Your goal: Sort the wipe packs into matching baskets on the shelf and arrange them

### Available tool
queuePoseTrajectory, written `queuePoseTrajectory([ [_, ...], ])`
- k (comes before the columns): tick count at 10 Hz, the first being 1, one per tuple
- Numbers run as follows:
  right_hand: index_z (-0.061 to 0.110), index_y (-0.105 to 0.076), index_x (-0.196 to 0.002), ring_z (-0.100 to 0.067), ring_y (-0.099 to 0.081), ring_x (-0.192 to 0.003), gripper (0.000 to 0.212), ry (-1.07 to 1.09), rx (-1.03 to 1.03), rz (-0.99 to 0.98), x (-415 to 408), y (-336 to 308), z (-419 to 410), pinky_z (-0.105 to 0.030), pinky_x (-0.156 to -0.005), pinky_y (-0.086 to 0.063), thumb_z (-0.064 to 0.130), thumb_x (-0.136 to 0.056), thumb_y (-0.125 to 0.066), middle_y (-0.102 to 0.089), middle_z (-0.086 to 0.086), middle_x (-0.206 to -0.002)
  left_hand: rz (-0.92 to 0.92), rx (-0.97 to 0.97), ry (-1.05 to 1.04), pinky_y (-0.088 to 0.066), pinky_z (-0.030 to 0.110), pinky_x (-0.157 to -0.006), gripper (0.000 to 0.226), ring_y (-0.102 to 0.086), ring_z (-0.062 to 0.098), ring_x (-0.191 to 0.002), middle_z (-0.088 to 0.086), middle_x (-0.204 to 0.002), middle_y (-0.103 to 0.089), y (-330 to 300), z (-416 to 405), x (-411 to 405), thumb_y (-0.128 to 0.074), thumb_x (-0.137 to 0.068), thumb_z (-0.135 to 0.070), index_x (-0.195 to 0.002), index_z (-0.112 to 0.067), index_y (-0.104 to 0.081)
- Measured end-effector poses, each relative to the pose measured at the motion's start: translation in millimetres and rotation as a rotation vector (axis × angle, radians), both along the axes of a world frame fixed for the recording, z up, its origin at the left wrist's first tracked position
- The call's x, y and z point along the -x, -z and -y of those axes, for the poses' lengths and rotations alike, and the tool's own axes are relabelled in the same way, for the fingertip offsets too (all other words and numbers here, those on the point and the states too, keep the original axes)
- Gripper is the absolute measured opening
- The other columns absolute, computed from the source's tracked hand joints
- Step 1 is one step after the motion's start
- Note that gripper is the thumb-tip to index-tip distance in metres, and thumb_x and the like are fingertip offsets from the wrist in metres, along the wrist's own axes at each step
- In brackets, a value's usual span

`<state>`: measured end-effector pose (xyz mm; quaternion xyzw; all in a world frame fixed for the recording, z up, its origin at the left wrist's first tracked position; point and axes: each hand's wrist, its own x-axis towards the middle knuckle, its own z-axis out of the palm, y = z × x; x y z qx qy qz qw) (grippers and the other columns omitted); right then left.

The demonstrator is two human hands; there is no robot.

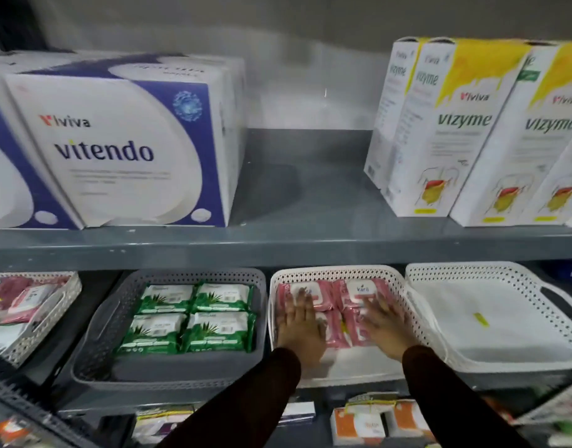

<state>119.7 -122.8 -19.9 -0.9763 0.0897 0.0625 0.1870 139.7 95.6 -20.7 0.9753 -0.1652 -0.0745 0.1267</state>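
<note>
A white perforated basket (339,273) in the middle of the lower shelf holds several pink wipe packs (359,292). My left hand (299,324) lies flat, fingers spread, on the left pink packs. On the right pink packs my right hand (383,328) rests the same way. A grey basket (94,344) to the left holds green wipe packs (194,318) laid two by two. An empty white basket (491,321) with a small yellow tag stands at the right.
At the far left a white basket (52,315) holds mixed pink packs. The upper shelf carries blue-and-white Vitendo boxes (113,150) on the left and yellow-and-white Vizyme boxes (465,134) on the right. Orange packs (359,425) sit on the shelf below.
</note>
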Motion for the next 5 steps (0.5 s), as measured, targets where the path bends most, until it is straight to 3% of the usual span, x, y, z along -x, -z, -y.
queuePoseTrajectory([
  [1, 0.051, -0.001, -0.150, -0.033, 0.016, -0.150, 0.061, -0.076, 0.066, -0.035, 1, 3, 0, -0.061, -0.118, 0.005, 0.062, -0.094, -0.024, 0.010, -0.001, -0.165, -0.031, -0.036, 0.009, 0.013, 0.049, -0.118, 0.067, 0.026, 0.031, -0.144, 0.003, -0.153, 0.032, 9, 4, -9, -0.011, -0.102, -0.045, -0.154, -0.013, 0.016],
  [2, 0.048, 0.006, -0.150, -0.034, 0.020, -0.148, 0.062, -0.080, 0.095, -0.060, -1, 0, -1, -0.060, -0.117, 0.011, 0.063, -0.094, -0.016, 0.020, -0.003, -0.162, -0.002, -0.040, 0.039, 0.014, 0.044, -0.118, 0.065, 0.029, 0.029, -0.142, 0.003, -0.157, 0.029, 10, 9, -11, -0.011, -0.103, -0.043, -0.155, -0.014, 0.016],
  [4, 0.044, 0.007, -0.151, -0.036, 0.020, -0.148, 0.062, -0.058, 0.058, -0.104, -2, -2, -5, -0.058, -0.115, 0.013, 0.058, -0.097, -0.018, 0.024, -0.004, -0.161, -0.036, -0.068, -0.024, 0.006, 0.048, -0.120, 0.066, 0.028, 0.028, -0.143, 0.003, -0.159, 0.025, 4, 17, -9, -0.013, -0.103, -0.044, -0.155, -0.014, 0.014],
  [5, 0.040, 0.012, -0.152, -0.033, 0.025, -0.147, 0.064, -0.093, 0.032, -0.065, 3, -7, -1, -0.057, -0.114, 0.017, 0.057, -0.097, -0.017, 0.025, -0.005, -0.161, 0.017, -0.100, -0.009, 0.011, 0.044, -0.119, 0.065, 0.021, 0.025, -0.146, 0.004, -0.160, 0.021, -6, 25, -2, -0.011, -0.103, -0.045, -0.156, -0.014, 0.010],
])
